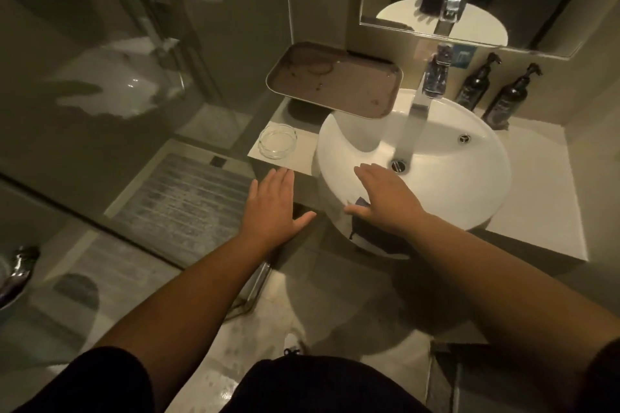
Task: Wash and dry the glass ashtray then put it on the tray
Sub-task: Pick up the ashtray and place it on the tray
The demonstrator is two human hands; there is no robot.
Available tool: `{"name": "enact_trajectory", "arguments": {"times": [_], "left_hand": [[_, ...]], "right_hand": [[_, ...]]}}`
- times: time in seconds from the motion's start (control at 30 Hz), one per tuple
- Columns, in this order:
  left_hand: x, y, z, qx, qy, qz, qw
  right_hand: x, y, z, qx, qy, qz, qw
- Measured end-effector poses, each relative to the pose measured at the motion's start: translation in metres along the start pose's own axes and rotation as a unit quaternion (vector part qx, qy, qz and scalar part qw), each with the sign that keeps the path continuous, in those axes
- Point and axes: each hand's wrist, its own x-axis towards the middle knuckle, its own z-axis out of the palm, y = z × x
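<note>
both hands spread flat, palms down, holding nothing. left hand [273,203] hovers at the near edge of the surface [302,151]; right hand [385,199] hovers over the near rim of the round white basin [469,184]. the glass ashtray [277,140], clear and round with no long axis, sits upright, opening upward, just beyond the left hand's fingertips. the brown rounded-rectangular tray [335,84] lies farther beyond, its corner overhanging the basin. water streams from the chrome faucet [432,77].
</note>
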Motion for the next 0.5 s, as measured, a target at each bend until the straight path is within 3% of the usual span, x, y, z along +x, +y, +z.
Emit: {"name": "enact_trajectory", "arguments": {"times": [0.5], "left_hand": [[0.065,-0.067,0.006,0.029,0.001,-0.033,0.999]], "right_hand": [[0.107,-0.032,0.011,-0.035,-0.018,-0.028,0.999]]}}
